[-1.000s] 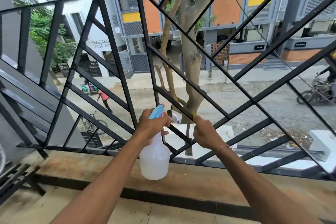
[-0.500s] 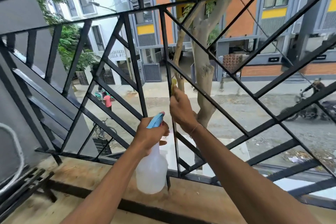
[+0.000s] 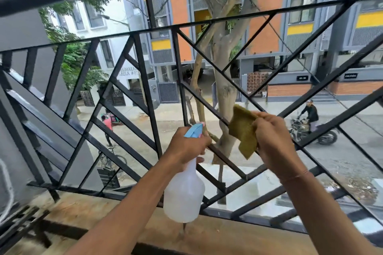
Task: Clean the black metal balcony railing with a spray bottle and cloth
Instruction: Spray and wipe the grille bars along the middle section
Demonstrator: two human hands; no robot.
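Left hand (image 3: 187,147) grips spray bottle (image 3: 184,196), right hand (image 3: 273,136) pinches cloth (image 3: 243,130) touching the railing (image 3: 209,99) bar beside that grip; best wipe along the bar, pressing firmly.

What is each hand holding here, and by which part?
The left hand grips the spray bottle at its neck, under the blue head. The right hand pinches the cloth by its right edge.

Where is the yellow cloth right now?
In the head view, the yellow-green cloth is right of centre, held in the right hand against a slanted bar of the black railing, just right of the spray bottle.
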